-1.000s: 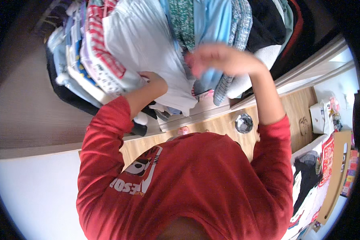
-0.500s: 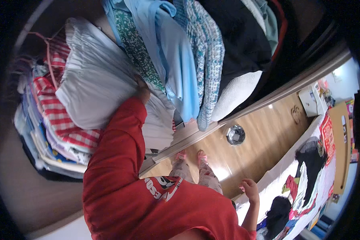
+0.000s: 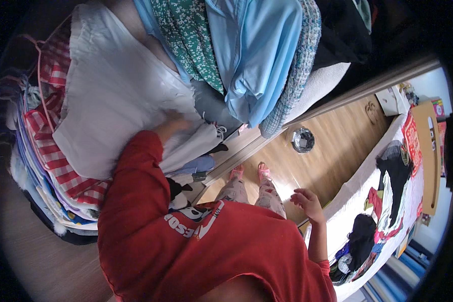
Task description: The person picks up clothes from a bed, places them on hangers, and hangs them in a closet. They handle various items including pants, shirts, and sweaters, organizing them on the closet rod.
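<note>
My left hand (image 3: 173, 127) is against a white garment (image 3: 121, 95) hanging in the wardrobe; motion smears its fingers, so their grip does not show. Drawstring ends dangle at the garment's right edge. Left of it hangs a red-and-white checked garment (image 3: 60, 156) on a pink hanger (image 3: 41, 80). To its right are a green floral garment (image 3: 186, 43), a light blue shirt (image 3: 259, 55) and a blue-white knitted one (image 3: 299, 75). My right hand (image 3: 309, 204) is in the air at my side, fingers apart and holding nothing.
Several garments (image 3: 40, 176) hang packed at far left. Folded clothes (image 3: 199, 165) lie low in the wardrobe beside its door track (image 3: 251, 151). A lined waste bin (image 3: 303, 140) stands on the wooden floor. At right, a bed (image 3: 332, 221) bears a heap of clothes (image 3: 362, 236).
My left hand has swept left and down across the white garment, which now hangs spread wider. The folded clothes below show more. My right hand has risen slightly, its fingers more stretched.
</note>
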A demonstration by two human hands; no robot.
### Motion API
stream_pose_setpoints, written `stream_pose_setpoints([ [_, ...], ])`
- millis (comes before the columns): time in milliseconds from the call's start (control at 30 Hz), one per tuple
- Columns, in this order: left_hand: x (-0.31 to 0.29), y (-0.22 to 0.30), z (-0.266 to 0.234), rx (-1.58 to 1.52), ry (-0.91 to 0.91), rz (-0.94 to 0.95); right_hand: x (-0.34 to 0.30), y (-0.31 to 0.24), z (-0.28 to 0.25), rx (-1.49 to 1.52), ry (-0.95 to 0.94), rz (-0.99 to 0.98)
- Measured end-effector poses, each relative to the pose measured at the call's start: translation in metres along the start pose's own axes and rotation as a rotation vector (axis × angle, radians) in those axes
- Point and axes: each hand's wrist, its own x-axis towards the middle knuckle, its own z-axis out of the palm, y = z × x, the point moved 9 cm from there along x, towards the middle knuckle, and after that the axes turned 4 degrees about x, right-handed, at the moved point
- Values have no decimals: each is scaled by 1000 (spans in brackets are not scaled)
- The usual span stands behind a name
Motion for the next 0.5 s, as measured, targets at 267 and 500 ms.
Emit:
stream_pose_setpoints([
  [267, -56, 47, 77, 632, -162, 258, -73, 1, -5, 189, 171, -26],
  [500, 36, 139, 22, -475, 137, 361, -113, 60, -28, 335, 376, 7],
])
